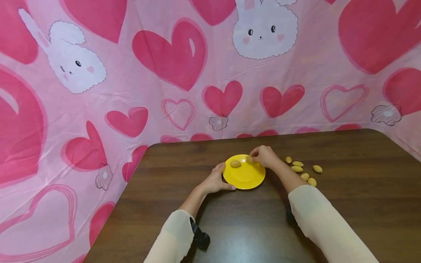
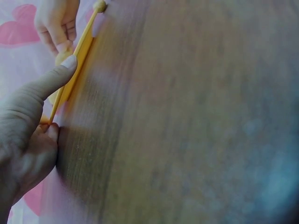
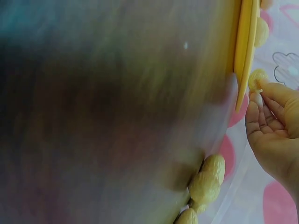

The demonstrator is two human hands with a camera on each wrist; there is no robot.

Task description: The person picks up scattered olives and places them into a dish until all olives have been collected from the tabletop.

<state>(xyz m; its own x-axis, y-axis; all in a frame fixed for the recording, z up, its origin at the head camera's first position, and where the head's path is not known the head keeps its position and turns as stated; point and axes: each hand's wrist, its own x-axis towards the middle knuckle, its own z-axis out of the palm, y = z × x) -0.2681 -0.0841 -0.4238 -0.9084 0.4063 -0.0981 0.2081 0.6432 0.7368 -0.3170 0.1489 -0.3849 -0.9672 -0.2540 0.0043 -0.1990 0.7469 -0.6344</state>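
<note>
One yellowish oval piece [image 3: 258,80], pinched in right hand [image 1: 264,156], left hand [image 1: 214,179] gripping a yellow plate [image 1: 245,180]

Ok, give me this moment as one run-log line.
left hand: holds yellow plate | right hand: pinches oval yellow piece over plate | on plate: another piece | table: more pieces right of plate

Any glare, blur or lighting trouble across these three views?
Head: fairly crisp, with a pale sheen on the table in front of the yellow plate and a small highlight on the plate itself; left wrist: the table looks soft, with bluish glare toward the lower right; right wrist: the table is smeary with a bluish tint at upper left, while the right hand looks clearer.
</note>
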